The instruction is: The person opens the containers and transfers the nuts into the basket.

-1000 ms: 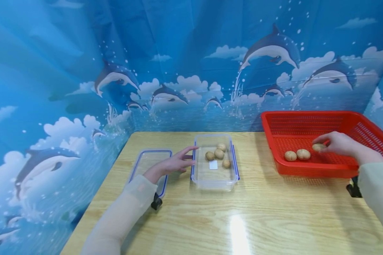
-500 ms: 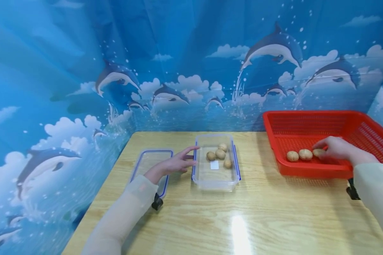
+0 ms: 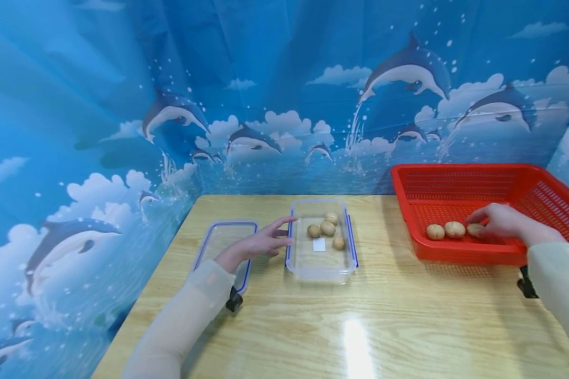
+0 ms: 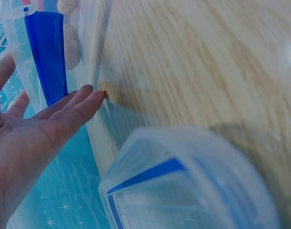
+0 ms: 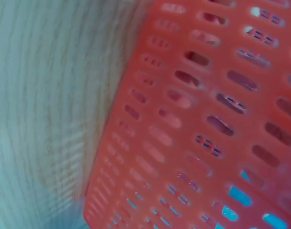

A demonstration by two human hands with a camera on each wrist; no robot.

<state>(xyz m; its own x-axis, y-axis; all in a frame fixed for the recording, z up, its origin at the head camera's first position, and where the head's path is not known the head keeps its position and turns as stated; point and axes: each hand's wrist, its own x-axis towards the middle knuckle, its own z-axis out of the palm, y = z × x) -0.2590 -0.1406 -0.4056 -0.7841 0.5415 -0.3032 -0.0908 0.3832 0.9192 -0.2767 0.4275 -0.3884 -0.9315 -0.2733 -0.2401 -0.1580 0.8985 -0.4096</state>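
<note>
In the head view, the wood-grained table (image 3: 284,326) bore three things around its middle: a clear lid (image 3: 229,234) edged in blue at ten o'clock, a clear box (image 3: 320,274) with blue sides at eleven, a slotted red basket (image 3: 469,255) at two.

Round tan walnut (image 3: 473,230), shifted.
Right hand (image 3: 500,223) has brought it into line beside two others (image 3: 454,229), red slotted plastic basket (image 3: 469,256).
</note>
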